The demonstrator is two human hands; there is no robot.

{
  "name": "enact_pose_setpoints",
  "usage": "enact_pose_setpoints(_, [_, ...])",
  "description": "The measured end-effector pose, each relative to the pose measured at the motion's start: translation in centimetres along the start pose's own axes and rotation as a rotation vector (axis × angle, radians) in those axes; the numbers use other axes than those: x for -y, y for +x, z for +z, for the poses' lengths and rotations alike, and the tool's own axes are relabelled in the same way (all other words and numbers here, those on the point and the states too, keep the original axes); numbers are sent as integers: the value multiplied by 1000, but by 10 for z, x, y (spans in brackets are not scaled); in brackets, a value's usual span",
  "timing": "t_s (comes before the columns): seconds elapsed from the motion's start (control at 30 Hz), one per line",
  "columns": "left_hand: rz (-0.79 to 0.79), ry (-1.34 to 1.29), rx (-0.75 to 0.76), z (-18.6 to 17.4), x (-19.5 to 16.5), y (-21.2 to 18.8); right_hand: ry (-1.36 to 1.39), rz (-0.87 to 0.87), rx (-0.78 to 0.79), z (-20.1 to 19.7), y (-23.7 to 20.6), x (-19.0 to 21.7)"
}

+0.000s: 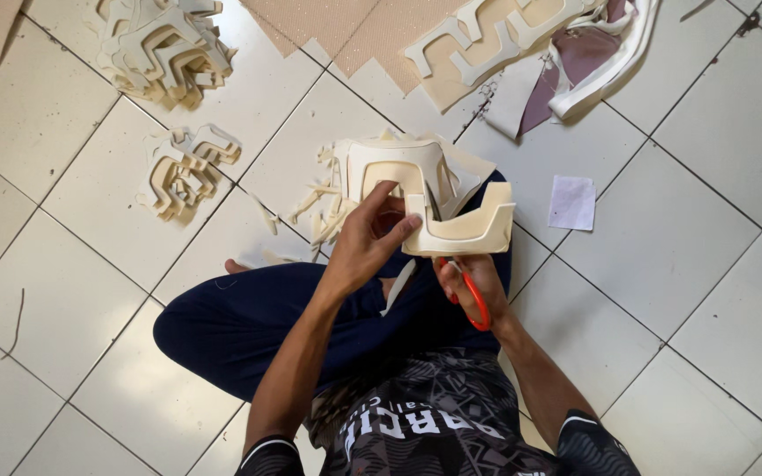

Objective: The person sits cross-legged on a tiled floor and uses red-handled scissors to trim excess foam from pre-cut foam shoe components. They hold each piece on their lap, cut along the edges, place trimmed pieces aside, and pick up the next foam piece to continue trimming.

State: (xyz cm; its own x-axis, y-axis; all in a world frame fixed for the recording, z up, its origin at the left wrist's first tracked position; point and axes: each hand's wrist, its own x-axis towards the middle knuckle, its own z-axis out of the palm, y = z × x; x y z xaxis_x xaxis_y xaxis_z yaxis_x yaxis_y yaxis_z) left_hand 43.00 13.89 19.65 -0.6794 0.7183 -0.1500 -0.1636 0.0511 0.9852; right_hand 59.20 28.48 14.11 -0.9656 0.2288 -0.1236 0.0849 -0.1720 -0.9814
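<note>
My left hand (369, 238) grips a cream foam cut-out piece (460, 227), thumb on its near edge, over my crossed legs in dark blue trousers (249, 322). My right hand (478, 286) sits just below the piece with its fingers through the red handles of a pair of scissors (476, 304); the blades are hidden behind the foam. Under the held piece lies a small stack of similar cream cut-outs (399, 163) with thin offcut strips (315, 207) beside it.
White tiled floor (690, 291) all around. Two piles of finished cream cut-outs lie at the upper left (165, 48) and left (189, 167). A tan sheet with cut shapes (478, 40) and maroon-lined material (584, 57) lie at the top. A small white paper square (572, 203) lies right.
</note>
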Motion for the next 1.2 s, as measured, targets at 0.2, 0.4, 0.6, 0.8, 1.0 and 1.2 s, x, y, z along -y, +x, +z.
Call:
enact_pose_setpoints(0.2, [-10,-190,-131,19,5,5,-38,-4,-31,0,-7,16])
enact_pose_setpoints(0.4, [-135,-403,-200,33,7,13,192,24,10,-1,-8,28])
enact_pose_setpoints(0.6, [29,-150,-93,23,-2,14,85,-97,133,-14,-4,37])
enact_pose_setpoints(0.8, [-18,-26,-99,23,-7,16,-97,-27,57,-26,-7,28])
enact_pose_setpoints(1.0, [-28,-130,-154,34,1,10,119,62,-17,-12,-12,19])
enact_pose_setpoints(1.2, [-19,-194,-138,34,5,9,154,69,-48,-2,-12,22])
